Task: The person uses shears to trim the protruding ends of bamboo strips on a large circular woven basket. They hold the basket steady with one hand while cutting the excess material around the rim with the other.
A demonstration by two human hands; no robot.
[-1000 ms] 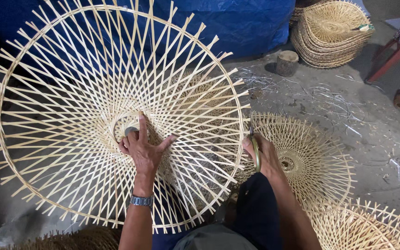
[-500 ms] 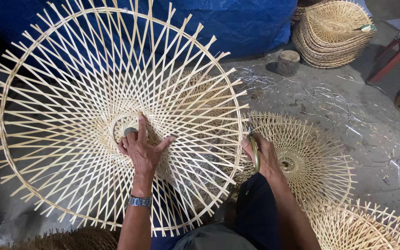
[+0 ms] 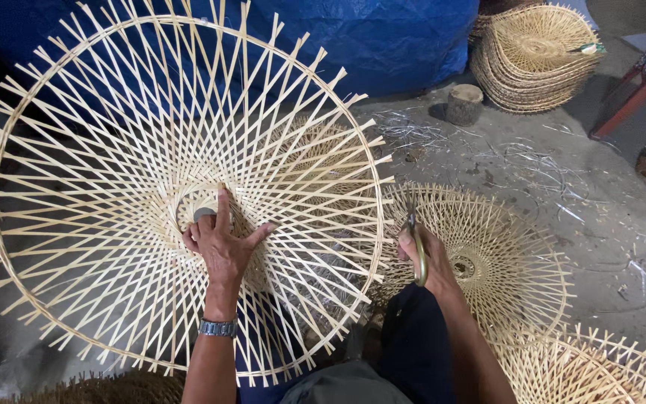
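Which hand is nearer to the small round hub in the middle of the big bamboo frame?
Left. The left hand rests on the hub; the right hand, holding scissors, is off beyond the frame's right rim.

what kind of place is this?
Probably an informal bamboo-weaving workshop, worked at floor level. Signs: the large open-weave bamboo frame under the left hand, a stack of finished woven pieces at the back, and bamboo shavings littering the concrete floor.

Counted: 1 big open-weave bamboo frame (image 3: 114,150), 2 smaller woven frames (image 3: 487,262) on the floor at right, 1 stack of woven frames (image 3: 536,56), 1 wood stump (image 3: 463,103), 1 pr scissors (image 3: 415,239), 1 wristwatch (image 3: 217,328).
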